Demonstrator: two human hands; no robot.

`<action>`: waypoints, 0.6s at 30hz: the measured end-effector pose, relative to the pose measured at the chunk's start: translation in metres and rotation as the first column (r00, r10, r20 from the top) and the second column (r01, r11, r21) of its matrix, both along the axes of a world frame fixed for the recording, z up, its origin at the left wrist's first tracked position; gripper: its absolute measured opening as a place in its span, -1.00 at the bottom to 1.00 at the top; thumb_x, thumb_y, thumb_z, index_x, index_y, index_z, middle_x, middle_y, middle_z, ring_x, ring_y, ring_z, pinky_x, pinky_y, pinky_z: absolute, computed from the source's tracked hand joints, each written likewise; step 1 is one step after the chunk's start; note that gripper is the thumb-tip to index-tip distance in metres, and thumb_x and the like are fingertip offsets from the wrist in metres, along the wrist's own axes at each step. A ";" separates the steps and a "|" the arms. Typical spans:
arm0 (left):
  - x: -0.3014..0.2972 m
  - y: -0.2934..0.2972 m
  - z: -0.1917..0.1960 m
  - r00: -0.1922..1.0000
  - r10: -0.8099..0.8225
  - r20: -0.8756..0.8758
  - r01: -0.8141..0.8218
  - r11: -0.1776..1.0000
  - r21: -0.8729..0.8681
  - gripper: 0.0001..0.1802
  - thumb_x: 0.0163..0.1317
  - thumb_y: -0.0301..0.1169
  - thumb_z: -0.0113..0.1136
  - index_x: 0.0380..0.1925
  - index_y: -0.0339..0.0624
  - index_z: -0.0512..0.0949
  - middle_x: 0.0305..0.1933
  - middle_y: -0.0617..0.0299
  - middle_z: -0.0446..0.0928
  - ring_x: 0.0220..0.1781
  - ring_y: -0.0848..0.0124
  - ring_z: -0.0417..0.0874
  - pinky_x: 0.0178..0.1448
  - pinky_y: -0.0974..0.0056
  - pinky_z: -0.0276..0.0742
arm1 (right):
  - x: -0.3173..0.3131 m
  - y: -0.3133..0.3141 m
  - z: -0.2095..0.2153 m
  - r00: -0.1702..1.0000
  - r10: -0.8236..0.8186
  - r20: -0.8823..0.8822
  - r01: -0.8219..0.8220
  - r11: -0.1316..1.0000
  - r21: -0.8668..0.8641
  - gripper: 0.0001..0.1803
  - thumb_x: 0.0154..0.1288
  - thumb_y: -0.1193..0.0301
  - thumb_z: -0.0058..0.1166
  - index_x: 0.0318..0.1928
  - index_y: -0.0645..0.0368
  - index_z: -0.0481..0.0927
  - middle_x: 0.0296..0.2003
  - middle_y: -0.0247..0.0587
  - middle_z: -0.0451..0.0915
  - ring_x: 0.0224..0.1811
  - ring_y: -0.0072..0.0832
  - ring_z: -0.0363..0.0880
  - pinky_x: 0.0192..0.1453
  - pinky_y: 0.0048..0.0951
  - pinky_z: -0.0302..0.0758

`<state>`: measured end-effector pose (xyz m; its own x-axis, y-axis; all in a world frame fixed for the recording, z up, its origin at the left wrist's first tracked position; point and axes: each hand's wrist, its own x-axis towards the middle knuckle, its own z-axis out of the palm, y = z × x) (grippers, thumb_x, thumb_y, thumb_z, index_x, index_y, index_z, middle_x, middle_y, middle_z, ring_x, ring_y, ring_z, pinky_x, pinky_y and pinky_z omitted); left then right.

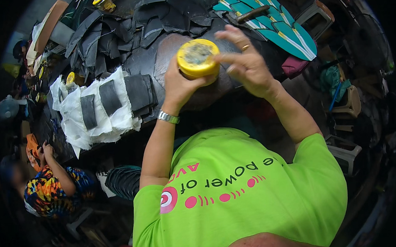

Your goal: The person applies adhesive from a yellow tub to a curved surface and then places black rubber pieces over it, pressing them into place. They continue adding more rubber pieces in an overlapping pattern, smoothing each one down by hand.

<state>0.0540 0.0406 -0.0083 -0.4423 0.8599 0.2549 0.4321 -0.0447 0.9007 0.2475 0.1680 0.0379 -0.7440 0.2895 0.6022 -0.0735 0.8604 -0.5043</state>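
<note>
Snugly, a round, grimy-lidded yellow jar (197, 57) is clasped by left fingers (199, 82).
Empty right fingers (236, 59) are spread at its rim.

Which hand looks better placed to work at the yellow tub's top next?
Probably the right hand: it looks empty, spread open beside the yellow tub, though blur hides whether it touches. The left hand is occupied, gripping the tub by its side.

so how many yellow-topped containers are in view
3 clearly: one yellow-topped container in the left hand, another near the picture's top edge, a third by the white cloth. Others may be hidden at far left.
</note>
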 end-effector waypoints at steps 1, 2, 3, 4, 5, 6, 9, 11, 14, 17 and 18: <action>-0.010 0.002 0.007 0.998 -0.009 0.055 0.005 0.997 0.076 -0.08 -0.22 -0.26 0.68 0.19 -0.34 0.45 0.14 0.01 0.63 0.18 0.23 0.66 0.31 0.18 0.53 | 0.004 0.005 -0.004 0.995 -0.033 -0.095 0.016 0.984 -0.176 -0.50 0.45 -0.05 0.09 0.15 0.00 0.70 0.32 -0.08 0.42 0.47 -0.08 0.22 0.54 -0.07 0.12; -0.022 0.007 0.015 0.995 0.026 0.098 -0.043 0.984 0.174 -0.10 -0.23 -0.28 0.68 0.16 -0.34 0.48 0.11 0.05 0.64 0.15 0.26 0.67 0.31 0.19 0.52 | 0.006 0.010 -0.010 0.981 -0.090 -0.170 0.021 0.929 -0.370 -0.50 0.46 0.00 0.11 0.18 0.07 0.67 0.28 -0.05 0.46 0.41 -0.09 0.31 0.51 -0.17 0.21; -0.042 0.015 0.027 0.998 0.033 0.054 -0.044 0.973 0.225 -0.13 -0.21 -0.28 0.69 0.15 -0.33 0.49 0.08 0.08 0.65 0.11 0.29 0.68 0.29 0.21 0.54 | 0.003 0.018 -0.018 0.975 -0.108 -0.196 0.049 0.957 -0.285 -0.44 0.39 0.12 0.23 0.29 0.12 0.56 0.23 0.00 0.47 0.31 -0.08 0.42 0.45 -0.21 0.31; -0.064 0.026 0.040 0.992 0.011 0.124 -0.044 0.963 0.266 -0.19 -0.13 -0.27 0.68 0.13 -0.32 0.50 0.06 0.09 0.66 0.09 0.34 0.68 0.25 0.24 0.57 | 0.002 0.018 -0.030 0.984 -0.141 -0.111 0.113 0.968 -0.225 -0.41 0.36 0.15 0.25 0.31 0.12 0.53 0.24 0.00 0.46 0.31 -0.08 0.41 0.45 -0.19 0.31; -0.086 0.040 0.053 0.978 -0.046 0.204 -0.033 0.929 0.368 -0.23 -0.06 -0.24 0.67 0.12 -0.32 0.50 0.06 0.12 0.66 0.08 0.37 0.67 0.20 0.27 0.59 | 0.001 0.016 -0.043 0.984 -0.172 -0.042 0.163 0.973 -0.161 -0.37 0.33 0.17 0.28 0.34 0.12 0.49 0.25 0.00 0.44 0.32 -0.07 0.41 0.45 -0.17 0.31; -0.112 0.055 0.068 0.981 -0.027 0.193 -0.056 0.909 0.413 -0.24 -0.02 -0.23 0.66 0.13 -0.32 0.50 0.05 0.12 0.66 0.08 0.38 0.67 0.19 0.28 0.59 | 0.000 0.016 -0.056 0.979 -0.204 0.028 0.206 0.975 -0.088 -0.33 0.30 0.19 0.30 0.36 0.11 0.46 0.26 0.00 0.43 0.32 -0.07 0.41 0.45 -0.16 0.30; -0.186 0.105 0.109 0.977 0.180 0.118 -0.212 0.898 0.385 0.02 -0.15 -0.13 0.73 0.25 -0.39 0.37 0.19 0.07 0.55 0.21 0.28 0.60 0.29 0.23 0.52 | -0.002 0.015 -0.087 0.963 -0.259 0.068 0.257 0.965 0.044 -0.23 0.24 0.24 0.34 0.42 0.14 0.36 0.31 0.04 0.39 0.34 0.00 0.38 0.44 -0.10 0.31; -0.215 0.138 0.110 0.972 0.114 0.207 -0.188 0.904 0.384 -0.27 0.03 -0.42 0.59 0.23 -0.22 0.50 0.08 0.18 0.68 0.05 0.37 0.69 0.17 0.21 0.62 | 0.000 0.016 -0.099 0.962 -0.264 0.062 0.261 0.964 0.047 -0.22 0.26 0.24 0.33 0.42 0.20 0.33 0.33 0.07 0.39 0.34 0.05 0.37 0.45 -0.08 0.29; -0.261 0.173 0.102 0.986 0.158 -0.051 -0.133 0.935 0.329 -0.36 -0.01 -0.44 0.60 0.13 -0.23 0.57 -0.01 0.19 0.70 0.00 0.38 0.71 0.15 0.24 0.62 | 0.002 0.017 -0.105 0.951 -0.310 0.012 0.310 0.947 -0.086 -0.23 0.28 0.24 0.32 0.41 0.26 0.32 0.31 0.07 0.44 0.34 0.06 0.39 0.48 -0.09 0.26; -0.297 0.207 0.069 0.929 0.336 -0.156 -0.264 0.897 0.355 -0.48 -0.03 -0.44 0.60 -0.01 -0.23 0.67 -0.07 0.20 0.73 -0.05 0.38 0.73 0.14 0.26 0.62 | 0.005 0.018 -0.105 0.959 -0.281 0.047 0.283 0.957 -0.058 -0.22 0.28 0.27 0.31 0.42 0.26 0.29 0.31 0.09 0.45 0.37 0.04 0.39 0.49 -0.01 0.21; -0.308 0.218 0.056 0.901 0.406 -0.153 -0.328 0.867 0.374 -0.52 -0.04 -0.44 0.60 -0.05 -0.23 0.69 -0.09 0.20 0.74 -0.06 0.38 0.73 0.13 0.27 0.63 | 0.006 0.018 -0.105 0.962 -0.267 0.060 0.269 0.962 -0.033 -0.22 0.28 0.28 0.31 0.43 0.26 0.29 0.32 0.09 0.44 0.38 0.03 0.38 0.49 0.02 0.20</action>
